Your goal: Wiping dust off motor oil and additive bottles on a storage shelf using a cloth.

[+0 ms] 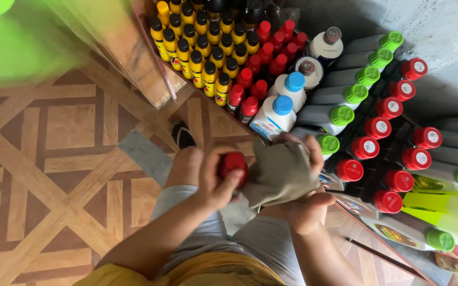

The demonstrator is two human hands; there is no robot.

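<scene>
A low shelf [380, 241] of stock fills the right half of the view: grey bottles with green caps [342, 115], dark bottles with red caps [381, 127], two white bottles with blue caps [283, 105], and further back rows of small yellow bottles with black caps [204, 55]. The floor [54, 159] beside it is patterned wood tile.

The person crouches in front of the shelf, knees in grey fabric. The right hand [303, 204] is closed around a grey-brown cloth [281, 172], bunched against the thing in the other hand; its fingers show over the cloth's top edge. The left hand [216, 180] is curled tightly round a red-capped bottle [233, 163], thumb and fingers wrapped just below the cap. Only the cap is clearly visible; the body seems hidden by hand and cloth. The bottle is held just in front of the shelf edge, above the knees.
</scene>
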